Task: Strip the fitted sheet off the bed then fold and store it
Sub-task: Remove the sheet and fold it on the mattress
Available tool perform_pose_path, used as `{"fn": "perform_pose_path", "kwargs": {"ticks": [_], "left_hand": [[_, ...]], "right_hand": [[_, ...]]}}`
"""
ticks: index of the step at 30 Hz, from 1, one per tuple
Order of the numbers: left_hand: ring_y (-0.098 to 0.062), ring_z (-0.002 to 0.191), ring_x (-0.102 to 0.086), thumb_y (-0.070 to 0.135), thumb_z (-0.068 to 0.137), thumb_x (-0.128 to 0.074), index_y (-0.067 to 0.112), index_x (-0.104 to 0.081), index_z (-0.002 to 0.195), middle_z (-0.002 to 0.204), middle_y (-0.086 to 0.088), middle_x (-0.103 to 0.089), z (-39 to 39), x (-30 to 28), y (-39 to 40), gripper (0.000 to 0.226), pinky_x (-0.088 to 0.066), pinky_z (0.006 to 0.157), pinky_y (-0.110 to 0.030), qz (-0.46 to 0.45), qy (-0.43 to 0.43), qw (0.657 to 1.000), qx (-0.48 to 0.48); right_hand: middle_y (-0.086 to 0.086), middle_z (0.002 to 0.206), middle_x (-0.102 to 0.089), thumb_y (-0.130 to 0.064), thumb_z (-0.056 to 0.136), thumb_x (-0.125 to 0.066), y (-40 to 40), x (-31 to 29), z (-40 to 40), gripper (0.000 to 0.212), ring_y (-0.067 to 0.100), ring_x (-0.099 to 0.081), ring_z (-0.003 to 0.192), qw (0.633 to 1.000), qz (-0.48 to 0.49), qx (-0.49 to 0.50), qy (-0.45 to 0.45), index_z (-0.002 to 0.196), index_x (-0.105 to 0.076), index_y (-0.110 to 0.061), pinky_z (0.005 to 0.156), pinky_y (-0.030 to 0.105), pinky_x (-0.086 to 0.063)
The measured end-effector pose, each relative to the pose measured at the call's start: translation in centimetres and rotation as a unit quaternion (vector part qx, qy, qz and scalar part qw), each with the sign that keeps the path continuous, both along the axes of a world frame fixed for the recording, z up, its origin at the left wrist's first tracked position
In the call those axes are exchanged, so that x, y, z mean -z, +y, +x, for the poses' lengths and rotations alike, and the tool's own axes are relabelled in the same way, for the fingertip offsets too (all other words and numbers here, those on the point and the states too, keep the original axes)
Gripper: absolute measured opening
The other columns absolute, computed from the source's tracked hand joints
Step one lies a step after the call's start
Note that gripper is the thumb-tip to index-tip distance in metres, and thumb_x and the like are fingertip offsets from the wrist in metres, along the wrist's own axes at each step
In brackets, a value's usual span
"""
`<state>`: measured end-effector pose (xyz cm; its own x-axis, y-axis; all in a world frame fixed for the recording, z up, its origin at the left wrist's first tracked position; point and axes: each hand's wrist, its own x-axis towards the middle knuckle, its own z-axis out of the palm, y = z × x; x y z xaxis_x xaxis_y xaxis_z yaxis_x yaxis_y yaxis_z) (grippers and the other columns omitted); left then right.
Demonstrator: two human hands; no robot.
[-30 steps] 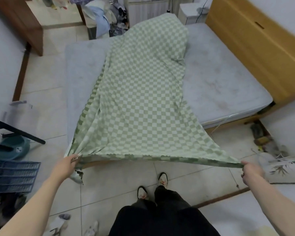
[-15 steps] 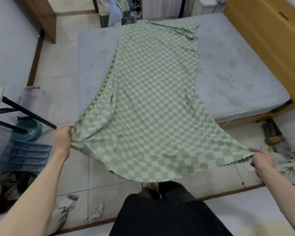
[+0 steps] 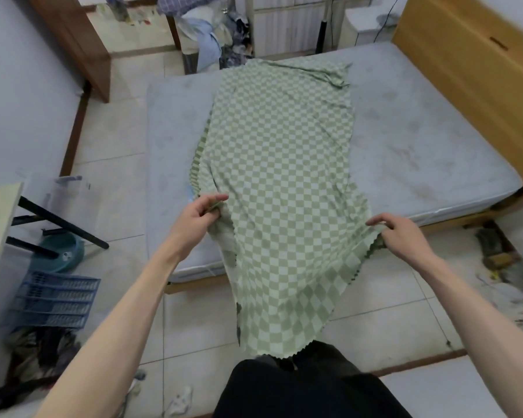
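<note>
A green and white checked sheet (image 3: pixel 280 164) lies lengthwise down the bare grey mattress (image 3: pixel 420 146), folded into a long strip. Its near end hangs off the foot of the bed over the tiled floor, down to my legs. My left hand (image 3: pixel 198 218) pinches the sheet's left edge near the mattress end. My right hand (image 3: pixel 400 230) grips the right edge, where the fabric bunches under the fingers. Both hands are above the foot of the bed, about a sheet's width apart.
A yellow wooden bed frame (image 3: pixel 465 70) runs along the right. On the left stand a blue plastic crate (image 3: pixel 55 300), a teal bowl (image 3: pixel 64 251) and black table legs (image 3: pixel 58 221). Clothes pile up (image 3: pixel 212 40) behind the bed. A patterned pillow (image 3: pixel 514 294) lies at the right.
Both hands have moved inward and forward along the sheet's edges, from the outer corners to the sides near the bed's end. The near end now hangs loose toward my legs.
</note>
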<state>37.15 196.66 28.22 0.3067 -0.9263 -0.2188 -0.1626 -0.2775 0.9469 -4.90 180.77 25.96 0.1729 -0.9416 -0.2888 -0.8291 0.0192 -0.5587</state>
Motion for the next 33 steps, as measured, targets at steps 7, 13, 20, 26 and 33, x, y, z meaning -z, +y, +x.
{"fn": "perform_pose_path", "kwargs": {"ticks": [7,13,20,26,33], "left_hand": [[0.025,0.087,-0.06,0.006,0.094,-0.068,0.022,-0.075,0.116,0.103,0.017,-0.071,-0.4,1.6,-2.7,0.028,-0.045,0.072,0.002,0.02,-0.073,0.997,-0.034],[0.008,0.086,-0.065,0.013,0.096,-0.066,0.032,-0.074,0.103,0.099,0.019,-0.073,1.3,3.3,-6.1,0.021,-0.046,0.067,-0.011,0.042,-0.109,0.992,-0.048],[-0.032,0.098,-0.066,0.016,0.1,-0.059,0.01,-0.069,0.109,0.103,-0.008,-0.07,3.5,8.9,-10.6,0.014,-0.053,0.08,-0.046,0.178,-0.158,0.969,-0.067],[-0.021,0.099,-0.064,0.007,0.092,-0.071,0.005,-0.072,0.114,0.104,-0.006,-0.07,3.9,11.5,-14.8,0.023,-0.047,0.082,-0.029,0.238,-0.057,0.963,-0.116],[-0.008,0.098,-0.065,0.013,0.087,-0.078,0.012,-0.078,0.111,0.107,0.002,-0.073,4.5,11.4,-22.0,0.023,-0.05,0.087,-0.02,0.227,-0.036,0.963,-0.138]], "right_hand": [[0.009,0.073,-0.075,0.0,0.084,-0.031,-0.4,0.5,0.7,0.046,0.028,-0.075,0.06,0.985,0.126,0.079,-0.084,0.094,-0.072,-0.019,0.065,0.041,-0.06],[0.017,0.073,-0.075,-0.005,0.085,-0.034,-2.0,2.1,-1.2,0.037,0.031,-0.071,0.059,0.96,0.236,0.133,-0.071,0.097,-0.068,-0.012,0.059,0.032,-0.052],[0.014,0.087,-0.079,-0.019,0.101,-0.043,-6.3,7.6,-2.1,0.027,0.029,-0.076,0.08,0.926,0.291,0.208,-0.121,0.114,-0.066,-0.013,0.072,0.036,-0.059],[0.016,0.078,-0.072,-0.002,0.099,-0.033,-13.2,11.6,0.3,0.036,0.023,-0.063,0.062,0.909,0.294,0.27,-0.12,0.119,-0.063,-0.008,0.066,0.031,-0.052],[0.019,0.075,-0.066,0.007,0.092,-0.028,-23.9,12.8,5.8,0.041,0.024,-0.055,0.058,0.921,0.267,0.241,-0.147,0.106,-0.064,-0.004,0.057,0.031,-0.052]]}}
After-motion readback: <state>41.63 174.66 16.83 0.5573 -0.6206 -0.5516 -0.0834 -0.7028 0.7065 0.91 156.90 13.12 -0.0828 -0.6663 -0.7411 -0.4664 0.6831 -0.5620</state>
